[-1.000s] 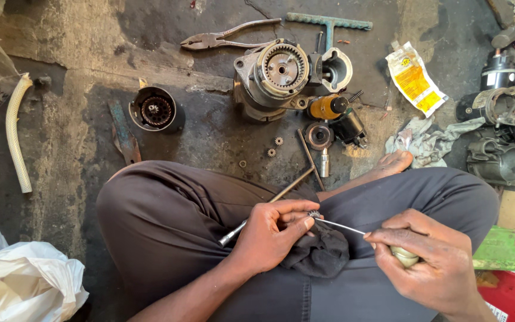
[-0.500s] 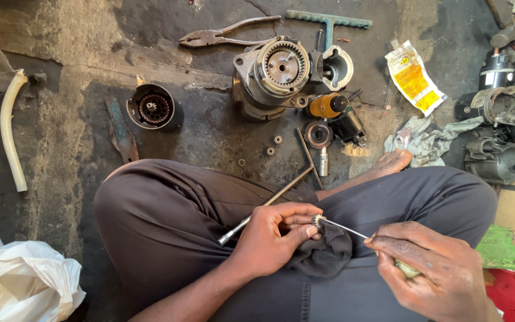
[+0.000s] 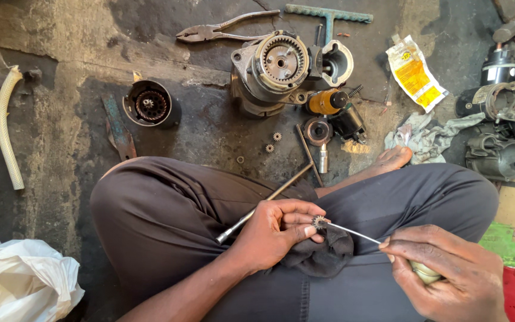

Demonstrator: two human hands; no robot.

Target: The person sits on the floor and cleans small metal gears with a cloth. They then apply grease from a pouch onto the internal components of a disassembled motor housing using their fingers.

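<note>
Beside the pliers (image 3: 225, 30), toothed housing (image 3: 278, 62) holds gears.

Looking like a small repair workshop for motors, with work going on right on the stained, oily concrete floor (image 3: 61, 119). Lying spread about: pliers (image 3: 222, 30), a teal T-handled wrench (image 3: 329, 15), a geared motor housing (image 3: 272, 68), a round cup-shaped part with windings (image 3: 150, 107), tiny loose gears (image 3: 272, 142), a socket and rod (image 3: 320, 158). Crowding the right edge: more dismantled motor bodies (image 3: 499, 134), beside a dirty rag (image 3: 427, 134). Sitting at the left: a piece of pale hose (image 3: 4, 125) and a white plastic bag (image 3: 19, 280).
</note>
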